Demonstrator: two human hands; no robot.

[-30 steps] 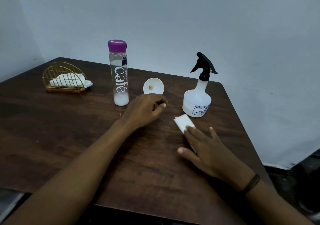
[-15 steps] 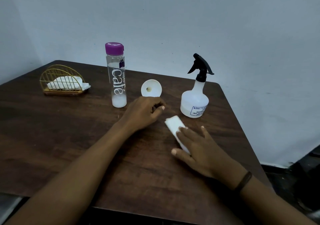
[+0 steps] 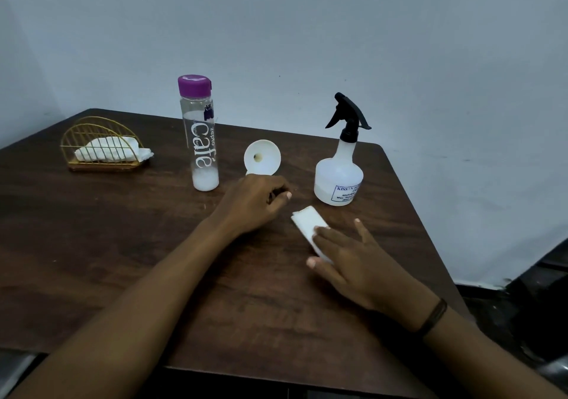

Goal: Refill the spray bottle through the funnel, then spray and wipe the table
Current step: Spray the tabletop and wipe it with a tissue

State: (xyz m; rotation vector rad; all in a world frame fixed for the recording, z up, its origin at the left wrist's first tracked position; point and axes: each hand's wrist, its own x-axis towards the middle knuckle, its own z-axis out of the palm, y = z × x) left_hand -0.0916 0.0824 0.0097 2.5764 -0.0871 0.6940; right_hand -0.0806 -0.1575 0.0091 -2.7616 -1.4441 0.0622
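Note:
A white spray bottle [image 3: 338, 180] with a black trigger head stands upright at the back right of the dark wooden table [image 3: 92, 245]. A white funnel [image 3: 262, 157] lies on its side between it and a clear bottle with a purple cap [image 3: 199, 140], which holds a little white liquid. My right hand [image 3: 353, 254] lies flat, pressing a folded white tissue [image 3: 307, 223] onto the table in front of the spray bottle. My left hand [image 3: 255, 202] rests loosely curled on the table just in front of the funnel, with nothing visible in it.
A gold wire holder [image 3: 101, 143] with white tissues stands at the back left. A grey wall rises behind the table. The table's right edge runs diagonally close to the spray bottle, with dark floor beyond.
My right hand has slid the tissue a little to the left and nearer across the table. The left hand has stayed by the funnel.

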